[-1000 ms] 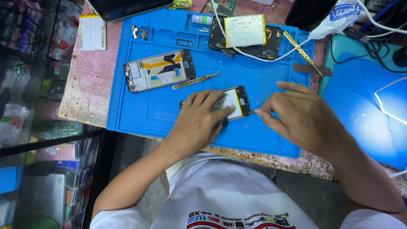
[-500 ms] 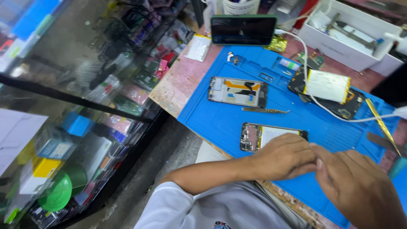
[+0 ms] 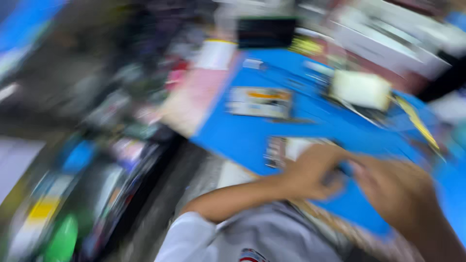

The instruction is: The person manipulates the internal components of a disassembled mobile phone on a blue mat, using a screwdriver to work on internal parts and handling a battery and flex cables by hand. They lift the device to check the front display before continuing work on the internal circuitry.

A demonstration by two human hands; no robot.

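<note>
Picture quality: the head view is strongly blurred by motion, so small details cannot be read.
Left hand: the left hand lies palm down on the blue work mat, with the forearm coming up from the lower middle, bent at the elbow, in a white short sleeve.
Left fingers: they are curled over the lower end of an opened phone; whether they grip it or only press on it cannot be told.
Right hand: the right hand comes in from the lower right, back of the hand toward the camera, its fingers pointing to the left hand and meeting it at a small dark thing between them.
Right fingers: drawn close together; what they hold, if anything, is lost in the blur.
Opened phone under the hands: it lies on the near part of the mat, just beside the near edge of the tabletop, with its upper end free and a pale part showing inside.
Phones counted: two opened ones on the mat, the one under the hands and a second opened phone farther back, well apart from the hands.
White block: one pale rectangular piece lies at the far right of the mat.
Dark screen: one dark flat device stands at the far edge of the mat.
Yellow tool: one long yellow strip lies at the right side of the mat.
Hands counted: two, both of the same person.
</note>
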